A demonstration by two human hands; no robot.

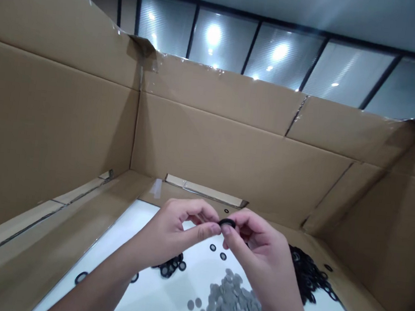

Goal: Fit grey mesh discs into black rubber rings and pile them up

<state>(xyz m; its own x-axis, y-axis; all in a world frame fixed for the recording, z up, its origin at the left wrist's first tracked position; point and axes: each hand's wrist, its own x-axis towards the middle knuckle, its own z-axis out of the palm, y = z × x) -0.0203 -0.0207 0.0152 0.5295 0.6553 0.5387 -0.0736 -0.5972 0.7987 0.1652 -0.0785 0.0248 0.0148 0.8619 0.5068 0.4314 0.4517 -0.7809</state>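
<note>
Single camera, head-worn; set above and behind the left hand [172,234] and right hand [260,251], looking forward and down; close on both hands; farther off, it faces the cardboard wall [231,143] of the enclosure; the top of the frame takes in frosted window panels [278,59] beyond.

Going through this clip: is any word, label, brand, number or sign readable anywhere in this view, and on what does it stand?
None can be read: the cardboard box wall shows no print, and the black ring pinched between the left hand and right hand and the grey mesh discs are too small to show any marking.
</note>
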